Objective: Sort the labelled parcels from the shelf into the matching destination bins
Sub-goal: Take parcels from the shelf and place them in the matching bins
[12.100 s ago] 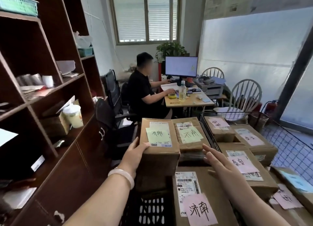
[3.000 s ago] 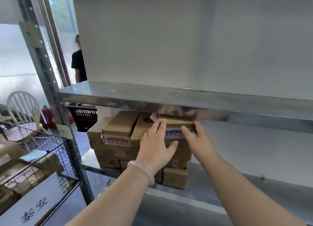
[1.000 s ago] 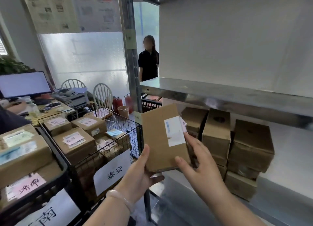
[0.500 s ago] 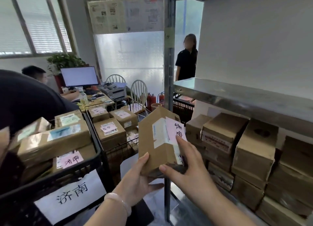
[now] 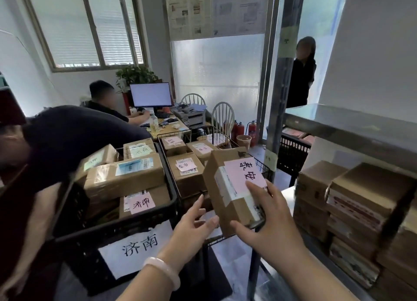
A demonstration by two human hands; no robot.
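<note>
R hand (image 5: 268, 219) grips the parcel (image 5: 234, 208) from below, thumb under it, fingers over its pink label (image 5: 242, 173). L hand (image 5: 191, 226) is just left of the parcel, fingers relaxed & straight, holding nothing. The parcel is in the air, tilted, in front of the wire bin (image 5: 173, 132). Left of the parcel: black crate (image 5: 135, 219) w/ boxes. Right of it: stacked boxes (image 5: 361, 199) in the shelf (image 5: 338, 120). Far behind the parcel: table (image 5: 171, 129) w/ monitor (image 5: 151, 95).

The left hand (image 5: 191, 227) wears a smooth, pale pinkish bangle (image 5: 163, 271) at its wrist; both forearms are bare.
</note>
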